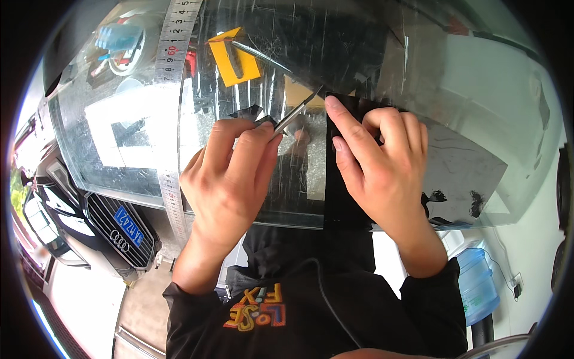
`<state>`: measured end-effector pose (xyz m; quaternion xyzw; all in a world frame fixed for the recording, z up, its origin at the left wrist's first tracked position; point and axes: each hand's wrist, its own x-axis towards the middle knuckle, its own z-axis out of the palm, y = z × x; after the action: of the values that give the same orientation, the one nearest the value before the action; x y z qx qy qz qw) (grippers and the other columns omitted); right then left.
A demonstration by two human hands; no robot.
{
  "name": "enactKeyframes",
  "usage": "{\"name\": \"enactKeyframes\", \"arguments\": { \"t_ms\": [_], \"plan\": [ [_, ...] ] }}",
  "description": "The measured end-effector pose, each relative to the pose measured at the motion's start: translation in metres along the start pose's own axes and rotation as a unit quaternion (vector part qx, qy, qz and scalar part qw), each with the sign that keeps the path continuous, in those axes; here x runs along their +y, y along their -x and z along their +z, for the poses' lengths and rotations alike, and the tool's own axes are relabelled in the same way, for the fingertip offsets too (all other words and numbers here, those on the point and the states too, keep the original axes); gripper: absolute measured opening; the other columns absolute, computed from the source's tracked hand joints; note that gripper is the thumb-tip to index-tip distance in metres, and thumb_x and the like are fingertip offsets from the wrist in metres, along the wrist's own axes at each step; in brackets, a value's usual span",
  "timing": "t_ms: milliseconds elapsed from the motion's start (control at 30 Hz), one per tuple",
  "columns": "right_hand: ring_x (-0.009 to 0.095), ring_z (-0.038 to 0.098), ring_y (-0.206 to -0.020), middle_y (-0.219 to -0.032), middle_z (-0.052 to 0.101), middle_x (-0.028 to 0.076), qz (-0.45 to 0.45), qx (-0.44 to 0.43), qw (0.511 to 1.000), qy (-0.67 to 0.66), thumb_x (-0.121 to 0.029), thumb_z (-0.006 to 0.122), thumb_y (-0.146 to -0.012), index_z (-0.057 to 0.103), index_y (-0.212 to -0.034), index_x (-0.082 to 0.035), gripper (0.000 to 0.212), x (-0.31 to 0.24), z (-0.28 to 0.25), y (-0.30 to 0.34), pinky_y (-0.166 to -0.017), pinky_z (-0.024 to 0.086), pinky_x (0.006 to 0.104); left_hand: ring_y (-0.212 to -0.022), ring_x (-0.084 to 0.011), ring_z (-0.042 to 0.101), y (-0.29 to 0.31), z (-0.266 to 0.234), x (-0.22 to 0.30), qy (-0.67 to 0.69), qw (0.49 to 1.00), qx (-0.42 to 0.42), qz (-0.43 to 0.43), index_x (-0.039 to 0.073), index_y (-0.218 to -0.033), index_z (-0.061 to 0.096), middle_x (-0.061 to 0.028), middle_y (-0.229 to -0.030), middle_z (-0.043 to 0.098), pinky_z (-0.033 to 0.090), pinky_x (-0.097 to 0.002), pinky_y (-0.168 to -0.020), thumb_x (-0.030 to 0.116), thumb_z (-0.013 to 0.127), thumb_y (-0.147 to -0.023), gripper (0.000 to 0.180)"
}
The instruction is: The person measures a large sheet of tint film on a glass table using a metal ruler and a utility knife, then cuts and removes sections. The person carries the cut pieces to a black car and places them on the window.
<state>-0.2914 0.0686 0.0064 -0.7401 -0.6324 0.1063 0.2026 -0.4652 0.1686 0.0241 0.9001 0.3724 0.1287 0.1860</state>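
Observation:
My left hand (226, 170) is closed around a slim metal craft knife (288, 118). Its pointed tip slants up and right, close to the corner of a sheet of black film (342, 191) on the glass tabletop (287, 219). With its index finger stretched out, my right hand (382, 158) rests on that film near the same corner. The thumb is apart and the other fingers are bent, holding nothing. Beyond my left hand lies a yellow slotted card or scraper (235, 60). Small dark film scraps (246, 112) show beside my left fingers.
A long steel ruler (170, 75) runs along the left of the glass. The film's right part looks grey with glare (472, 173). A car (98, 221) stands at left. A blue water bottle (478, 281) is at lower right, near a wall socket (516, 284).

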Motion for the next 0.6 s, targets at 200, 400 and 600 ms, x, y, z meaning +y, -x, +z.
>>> {"name": "enactKeyframes", "arguments": {
  "t_ms": [200,400,600],
  "plan": [
    [0.017,0.045,-0.073,-0.078,0.046,0.0,0.0,-0.004,1.0,0.004,-0.017,0.072,-0.073,0.067,-0.119,-0.02,0.046,-0.0013,-0.0015,-0.0036,-0.069,0.036,0.0327,-0.058,-0.0152,0.06,-0.0002,0.0045,0.0,-0.007,1.0,0.008,0.022,0.008,-0.09,0.066,-0.0011,-0.083,0.059,0.046,-0.0272,-0.049,0.008,0.075,-0.075,0.017],
    [0.018,0.046,-0.073,-0.078,0.047,0.0,-0.008,-0.003,1.0,0.007,-0.016,0.073,-0.072,0.067,-0.118,-0.018,0.046,0.0002,-0.0015,-0.0027,-0.069,0.036,0.0329,-0.056,-0.0144,0.059,0.0019,0.0081,-0.0016,0.013,0.999,0.016,0.03,0.007,-0.087,0.066,-0.0013,-0.081,0.059,0.046,-0.0267,-0.048,0.008,0.076,-0.074,0.017],
    [0.018,0.046,-0.073,-0.079,0.047,0.0,-0.01,-0.012,1.0,0.003,-0.016,0.073,-0.072,0.068,-0.117,-0.017,0.046,0.0004,-0.0036,-0.0037,-0.069,0.036,0.033,-0.055,-0.0151,0.058,0.0006,0.0065,-0.0012,0.03,0.999,0.003,0.022,0.008,-0.086,0.065,-0.0014,-0.081,0.059,0.045,-0.0269,-0.047,0.008,0.075,-0.075,0.015]
  ]
}}
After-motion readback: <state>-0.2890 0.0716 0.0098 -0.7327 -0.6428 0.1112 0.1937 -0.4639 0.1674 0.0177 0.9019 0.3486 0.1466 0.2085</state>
